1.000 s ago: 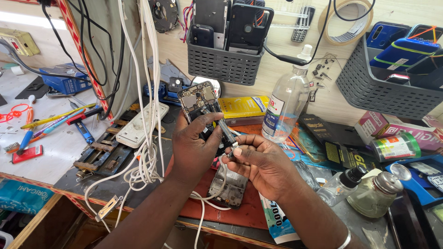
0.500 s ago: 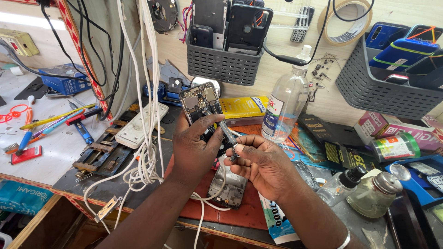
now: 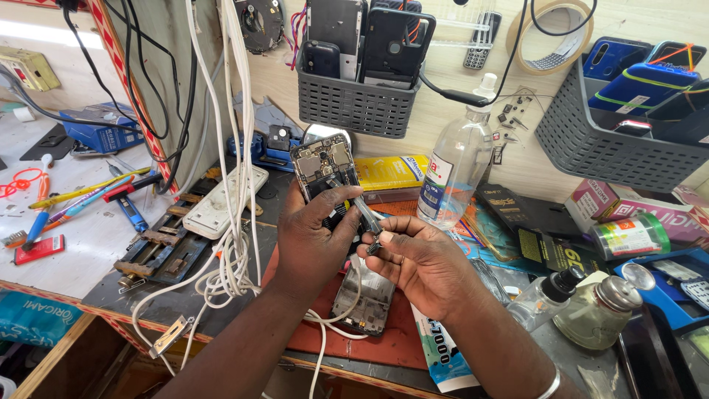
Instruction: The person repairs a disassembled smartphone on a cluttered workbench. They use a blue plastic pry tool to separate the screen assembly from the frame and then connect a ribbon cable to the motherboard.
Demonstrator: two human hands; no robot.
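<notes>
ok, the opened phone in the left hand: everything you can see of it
The opened phone is held upright, tilted slightly, its back cover off and exposed boards facing the camera: grey metal shields, a dark frame, and what looks like a camera module near the top. The left hand has a grip on its lower half, thumb across the front. A slim metal tool in the right hand touches its lower part.

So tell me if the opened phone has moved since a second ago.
No. The opened phone sits the same, in the left hand, just left of the clear bottle.
</notes>
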